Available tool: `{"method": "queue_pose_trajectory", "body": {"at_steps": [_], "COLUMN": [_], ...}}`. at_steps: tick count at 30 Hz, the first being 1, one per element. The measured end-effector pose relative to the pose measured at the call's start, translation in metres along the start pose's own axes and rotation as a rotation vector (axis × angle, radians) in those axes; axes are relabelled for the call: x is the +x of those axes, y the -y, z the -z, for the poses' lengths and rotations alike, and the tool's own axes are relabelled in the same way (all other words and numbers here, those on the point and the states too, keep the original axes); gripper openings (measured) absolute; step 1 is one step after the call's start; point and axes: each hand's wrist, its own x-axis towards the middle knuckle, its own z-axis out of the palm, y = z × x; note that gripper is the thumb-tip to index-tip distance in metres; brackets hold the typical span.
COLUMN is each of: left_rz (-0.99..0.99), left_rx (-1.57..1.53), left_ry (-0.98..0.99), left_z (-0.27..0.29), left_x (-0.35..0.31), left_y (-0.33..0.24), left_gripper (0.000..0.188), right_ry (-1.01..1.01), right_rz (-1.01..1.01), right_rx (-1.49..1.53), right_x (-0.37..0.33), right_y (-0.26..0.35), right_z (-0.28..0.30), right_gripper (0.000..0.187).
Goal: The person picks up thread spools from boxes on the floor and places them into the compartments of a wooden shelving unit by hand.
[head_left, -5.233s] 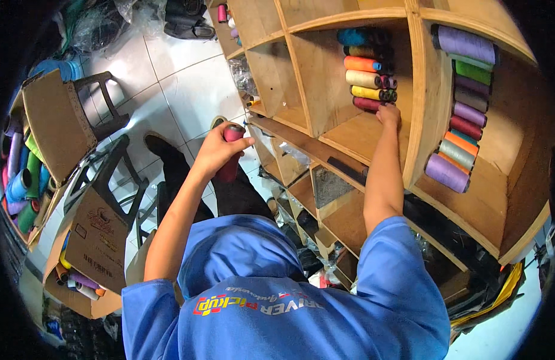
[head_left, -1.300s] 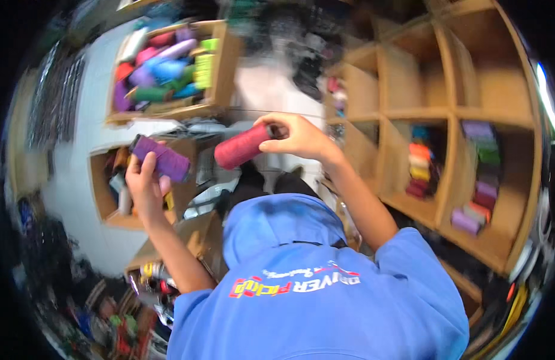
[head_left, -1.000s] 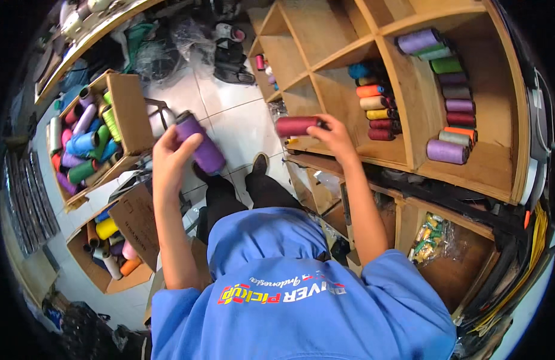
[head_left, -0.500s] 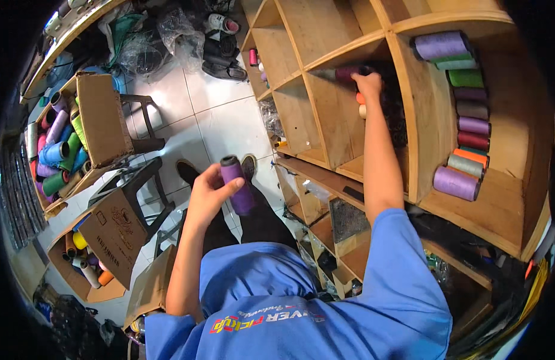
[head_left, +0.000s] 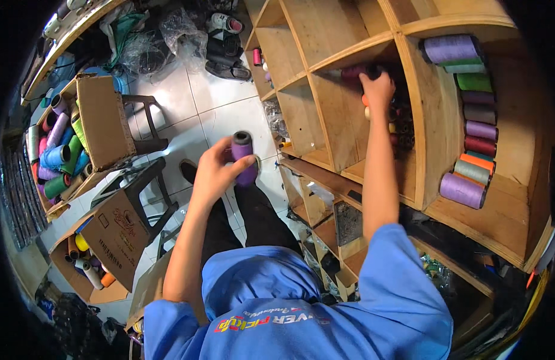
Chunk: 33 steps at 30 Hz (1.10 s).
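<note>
In my left hand is a purple thread spool, gripped between thumb and fingers and standing nearly upright above my legs. Reaching into a compartment of the wooden shelf, my right hand has its fingers closed around the end of a dark maroon thread spool, which lies on its side. Just below that hand, an orange spool and a cream one show in part beside my wrist. Further spools in the same compartment sit in shadow, partly behind my forearm.
The neighbouring compartment holds a stacked row of coloured spools. To the left, an open cardboard box of mixed spools stands near a black stool; a second spool box is below. Shoes and plastic bags lie on the tiles.
My left hand has moved up and slightly right with the purple spool. My right hand stays at the maroon spool, its position shifting a little rightward in the picture along with the shelf.
</note>
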Motion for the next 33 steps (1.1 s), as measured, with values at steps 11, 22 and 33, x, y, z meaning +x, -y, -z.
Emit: {"method": "queue_pose_trajectory", "body": {"at_steps": [11, 22, 33], "left_rz": [-0.421, -0.323, -0.224], "left_rx": [0.299, 0.385, 0.416], "left_ry": [0.132, -0.004, -0.046], "left_z": [-0.090, -0.077, -0.049], "left_x": [0.068, 0.050, 0.035], "left_y": [-0.039, 0.005, 0.030], "left_gripper": [0.060, 0.092, 0.081], "right_ry": [0.584, -0.054, -0.247], "right_rz": [-0.061, -0.350, -0.473], "right_rx": [0.660, 0.392, 0.304], "right_x": [-0.163, -0.059, -0.043], "right_y": [0.084, 0.008, 0.023], "right_z": [0.056, -0.071, -0.107], "right_gripper": [0.032, 0.038, 0.048]}}
